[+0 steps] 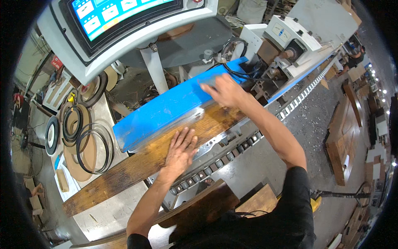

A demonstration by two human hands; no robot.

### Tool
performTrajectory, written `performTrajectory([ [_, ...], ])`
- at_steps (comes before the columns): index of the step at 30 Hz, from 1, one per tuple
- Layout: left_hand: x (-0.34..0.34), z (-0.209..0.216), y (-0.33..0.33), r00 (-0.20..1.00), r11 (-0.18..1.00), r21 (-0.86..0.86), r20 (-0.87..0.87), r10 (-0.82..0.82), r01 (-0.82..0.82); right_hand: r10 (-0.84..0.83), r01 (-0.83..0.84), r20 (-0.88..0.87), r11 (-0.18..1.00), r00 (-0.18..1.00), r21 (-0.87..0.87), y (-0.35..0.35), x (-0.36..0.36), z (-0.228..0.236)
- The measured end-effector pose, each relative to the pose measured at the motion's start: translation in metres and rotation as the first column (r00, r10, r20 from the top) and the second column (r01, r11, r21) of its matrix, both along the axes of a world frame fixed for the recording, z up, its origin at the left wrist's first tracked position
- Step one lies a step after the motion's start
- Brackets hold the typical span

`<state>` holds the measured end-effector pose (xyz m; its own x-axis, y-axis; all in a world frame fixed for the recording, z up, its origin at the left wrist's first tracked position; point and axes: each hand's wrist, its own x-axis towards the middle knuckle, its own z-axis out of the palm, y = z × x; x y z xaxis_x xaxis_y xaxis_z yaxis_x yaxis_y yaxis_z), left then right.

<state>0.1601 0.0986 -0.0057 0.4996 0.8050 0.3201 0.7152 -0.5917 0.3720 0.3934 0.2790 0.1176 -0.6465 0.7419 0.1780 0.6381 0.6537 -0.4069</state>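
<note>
A long brown wooden board point(120, 176) with visible grain lies slantwise along the machine, against a blue metal cover point(166, 108). My left hand point(180, 150) rests flat on the middle of the board with its fingers stretched out. Over the far right part of the board, beside the blue cover, is my right hand point(227, 90). Motion smears its fingers, and I cannot make out whether anything is in them. Below the board runs a row of dark conveyor pads point(207, 171).
Rolls of edge banding point(78, 124) lie on a side table at left. A control screen point(120, 16) hangs above. Farther along the machine sits a white unit with gauges point(286, 31). Another dark board point(203, 207) is close to my body; stacked brown panels point(344, 141) stand at right.
</note>
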Motion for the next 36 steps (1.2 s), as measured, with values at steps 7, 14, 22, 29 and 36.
performTrajectory([
  [7,0.071,-0.002,0.038,0.998,0.999,-0.044,0.057,-0.001,0.004,-0.22,0.235,0.51,0.971,0.832,0.036,0.191,-0.069,-0.072],
  [14,0.126,0.003,0.069,0.997,0.996,-0.081,0.067,-0.025,0.031,0.052,-0.01,0.463,0.996,0.885,-0.093,0.225,-0.111,-0.12],
  [22,-0.052,0.013,-0.044,0.974,0.987,0.0,-0.164,0.158,-0.16,0.036,0.03,0.409,0.988,0.912,-0.154,0.235,-0.125,-0.121],
  [29,-0.031,0.012,-0.02,0.984,0.997,-0.031,-0.163,0.066,-0.072,0.043,0.056,0.448,0.977,0.893,-0.207,0.238,-0.129,-0.125],
  [36,0.039,0.014,0.014,0.994,0.997,-0.038,-0.093,0.061,-0.065,0.013,0.063,0.372,0.98,0.928,-0.189,0.232,-0.126,-0.126],
])
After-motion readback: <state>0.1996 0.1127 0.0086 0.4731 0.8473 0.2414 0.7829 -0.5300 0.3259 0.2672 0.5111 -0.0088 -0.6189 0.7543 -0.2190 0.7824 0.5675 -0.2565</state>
